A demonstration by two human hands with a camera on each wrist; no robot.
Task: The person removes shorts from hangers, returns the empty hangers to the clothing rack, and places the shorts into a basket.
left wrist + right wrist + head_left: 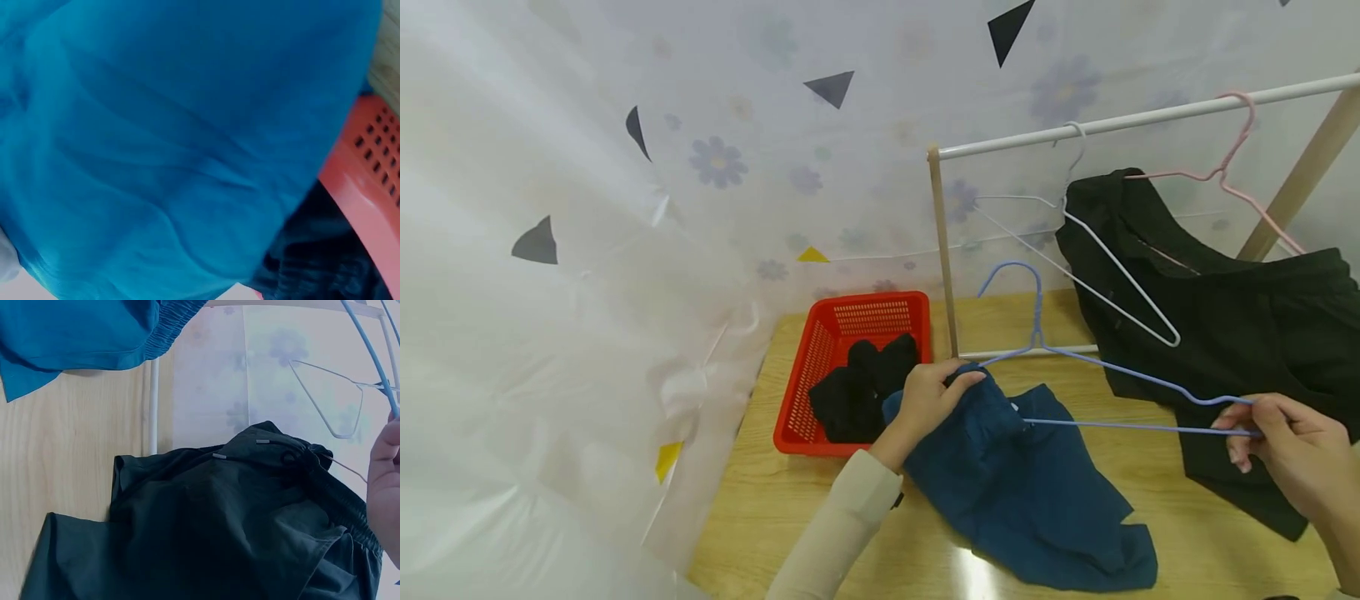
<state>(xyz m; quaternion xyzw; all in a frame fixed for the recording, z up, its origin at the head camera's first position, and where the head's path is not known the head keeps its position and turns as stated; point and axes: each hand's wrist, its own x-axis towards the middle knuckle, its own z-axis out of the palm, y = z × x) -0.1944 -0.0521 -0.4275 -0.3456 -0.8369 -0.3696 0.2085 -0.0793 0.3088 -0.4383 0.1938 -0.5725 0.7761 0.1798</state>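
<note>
Blue shorts (1022, 483) hang over the table with one end of a blue hanger (1120, 365) inside their waistband. My left hand (928, 400) grips the waistband near that end, thumb on top. At the hanger's other end, my right hand (1288, 446) pinches the shoulder and bottom bar between thumb and fingers. In the left wrist view the shorts (162, 150) fill most of the picture and the left hand is hidden. The right wrist view has part of the right hand (384, 487) at its edge, holding the hanger (375, 356).
A white-barred rack (1000, 147) stands behind, holding a white hanger (1112, 250) and a pink hanger (1223, 167) with black pants (1232, 325). A red basket (793, 400) with black clothing (850, 400) sits left on the wooden table (760, 517).
</note>
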